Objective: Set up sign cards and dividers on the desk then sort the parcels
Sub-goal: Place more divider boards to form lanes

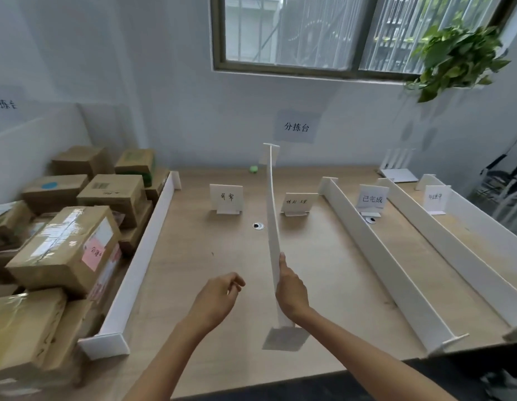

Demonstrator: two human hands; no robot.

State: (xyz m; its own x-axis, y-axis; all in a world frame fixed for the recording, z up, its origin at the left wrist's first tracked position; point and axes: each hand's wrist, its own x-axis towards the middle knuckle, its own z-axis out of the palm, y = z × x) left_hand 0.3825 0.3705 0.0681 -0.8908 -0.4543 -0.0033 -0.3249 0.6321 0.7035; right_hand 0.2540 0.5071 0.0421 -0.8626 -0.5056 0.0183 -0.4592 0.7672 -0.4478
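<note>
Broadly, a pale wooden desk [193, 285] stands against a light wall under a barred window [280, 30]. A leafy plant [454, 59] hangs at the upper right, and a paper wall sign [296, 127] is fixed above the desk's back edge. Cardboard parcels [69, 250] are stacked off the desk's left side.

The held divider [271, 204] is a long white strip set on edge over the middle of the desk. Its long axis runs from the person straight away towards the wall, and its far cross-piece points just below the wall sign. Whether its near foot touches the wood cannot be told. The right hand [290, 290] grips it close to the near end, thumb laid up along the strip and fingers curled round it. The left hand [216, 299] hovers just beside it on the left, fingers loosely curled and holding nothing.

There are five dividers in all: the held one, an edge divider [135, 270] along the desk's left side, and three right-side dividers [381, 256], all lying roughly the same way. Four sign cards [226, 196] stand upright across the back half. Two cable grommets [258, 226] sit in the desktop. The parcels overlap too much to count.
</note>
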